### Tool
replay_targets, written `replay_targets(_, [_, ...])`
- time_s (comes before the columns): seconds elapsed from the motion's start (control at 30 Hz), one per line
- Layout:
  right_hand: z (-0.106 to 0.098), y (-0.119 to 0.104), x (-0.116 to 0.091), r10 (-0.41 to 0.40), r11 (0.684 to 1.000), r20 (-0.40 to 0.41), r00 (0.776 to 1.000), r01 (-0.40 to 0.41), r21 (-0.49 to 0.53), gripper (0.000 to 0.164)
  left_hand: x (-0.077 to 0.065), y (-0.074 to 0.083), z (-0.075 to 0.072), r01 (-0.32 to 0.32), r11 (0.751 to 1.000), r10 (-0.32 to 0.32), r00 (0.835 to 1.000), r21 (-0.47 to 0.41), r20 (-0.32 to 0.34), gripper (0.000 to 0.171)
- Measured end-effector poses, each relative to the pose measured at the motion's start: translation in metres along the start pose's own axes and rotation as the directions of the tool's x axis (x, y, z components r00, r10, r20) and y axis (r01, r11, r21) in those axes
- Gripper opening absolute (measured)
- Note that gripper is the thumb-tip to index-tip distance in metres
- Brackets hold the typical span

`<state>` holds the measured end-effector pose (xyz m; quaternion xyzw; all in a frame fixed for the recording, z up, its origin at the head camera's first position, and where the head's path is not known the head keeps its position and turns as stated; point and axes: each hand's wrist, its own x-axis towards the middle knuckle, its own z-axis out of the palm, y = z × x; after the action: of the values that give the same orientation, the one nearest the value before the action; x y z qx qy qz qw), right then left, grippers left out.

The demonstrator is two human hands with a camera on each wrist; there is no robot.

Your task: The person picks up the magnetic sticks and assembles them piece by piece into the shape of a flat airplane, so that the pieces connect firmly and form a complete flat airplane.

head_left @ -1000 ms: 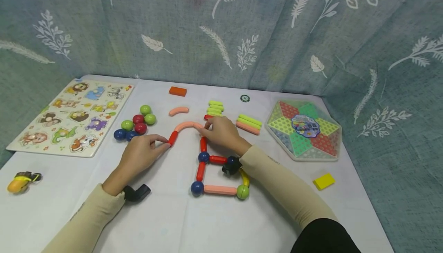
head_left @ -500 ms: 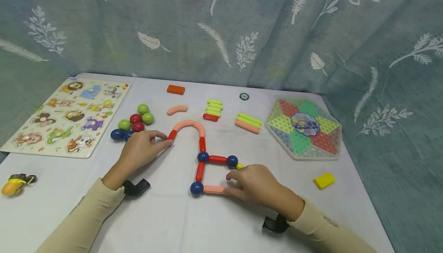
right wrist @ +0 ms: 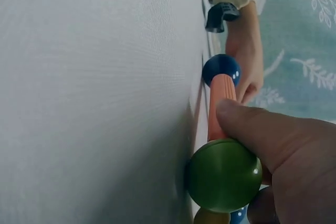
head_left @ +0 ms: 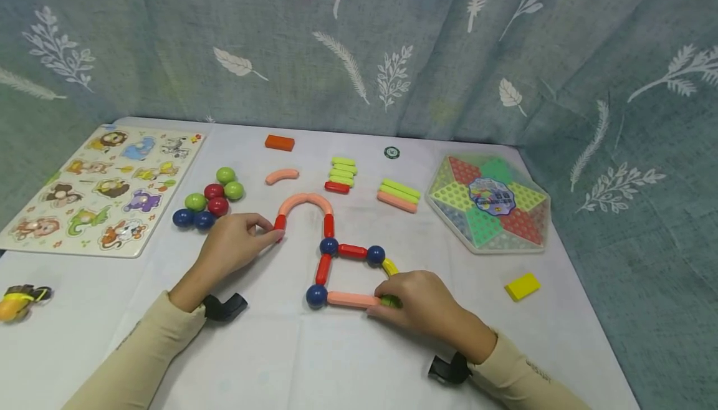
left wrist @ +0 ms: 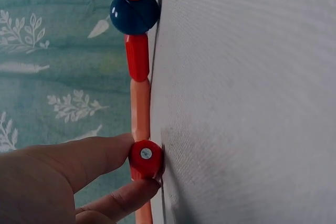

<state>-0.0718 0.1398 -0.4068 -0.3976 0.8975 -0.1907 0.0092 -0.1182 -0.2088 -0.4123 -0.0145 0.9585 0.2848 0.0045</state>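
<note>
On the white table lies a joined figure of magnetic rods and balls. My left hand (head_left: 227, 248) pinches the short red rod (head_left: 280, 225) at the free end of the curved salmon rods (head_left: 305, 199); the left wrist view shows a metal disc on this red rod's (left wrist: 145, 153) end. Below the arch, red rods and blue balls (head_left: 328, 247) meet a straight salmon rod (head_left: 349, 299). My right hand (head_left: 429, 304) pinches that salmon rod beside the green ball (right wrist: 223, 177), thumb on the rod. A curved yellow rod (head_left: 389, 266) is partly hidden by this hand.
Loose balls (head_left: 217, 206) cluster beside an animal puzzle board (head_left: 134, 247) on the left. Behind the figure lie a curved salmon rod (head_left: 282, 176), short green rods (head_left: 343, 173) and longer rods (head_left: 398, 195). A hexagonal game box (head_left: 490, 198) and yellow block (head_left: 522, 286) are at right.
My right hand has left the top of the arch and come down to the green ball's corner, now pinching the salmon rod there. My left hand stays on the red rod, which now stands more upright in view.
</note>
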Motion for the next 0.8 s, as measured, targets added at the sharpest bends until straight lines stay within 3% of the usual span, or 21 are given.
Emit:
replay_targets(0.2, [-0.014, 0.0, 0.013, 0.016, 1.0, 0.026, 1.0, -0.017, 0.025, 0.028, -0.005, -0.003, -0.004, 0.012, 1.0, -0.011, 1.0, 0.005, -0.013, 0.035])
replay_targets(0.37, [-0.033, 0.012, 0.055, 0.105, 0.989, 0.037, 0.994, -0.108, 0.097, 0.016, -0.009, 0.001, -0.008, -0.047, 0.998, 0.049, 0.996, 0.038, -0.073, 0.03])
replay_targets(0.5, [-0.036, 0.029, 0.082, 0.171, 0.98, 0.083, 0.982, -0.178, 0.093, 0.019, -0.007, 0.024, -0.005, -0.138, 0.988, 0.145, 0.982, 0.064, -0.124, 0.024])
replay_targets(0.6, [-0.031, 0.037, 0.085, 0.218, 0.97, 0.119, 0.969, -0.229, 0.086, 0.023, 0.003, 0.048, 0.005, -0.194, 0.98, 0.198, 0.976, 0.051, -0.095, 0.024])
replay_targets(0.7, [-0.022, 0.04, 0.081, 0.231, 0.963, 0.134, 0.964, -0.247, 0.112, 0.025, 0.013, 0.066, 0.015, -0.196, 0.98, 0.197, 0.98, 0.029, -0.03, 0.024])
replay_targets(0.8, [-0.012, 0.039, 0.076, 0.211, 0.963, 0.119, 0.97, -0.227, 0.144, 0.026, 0.018, 0.075, 0.021, -0.161, 0.987, 0.161, 0.987, 0.03, 0.01, 0.025])
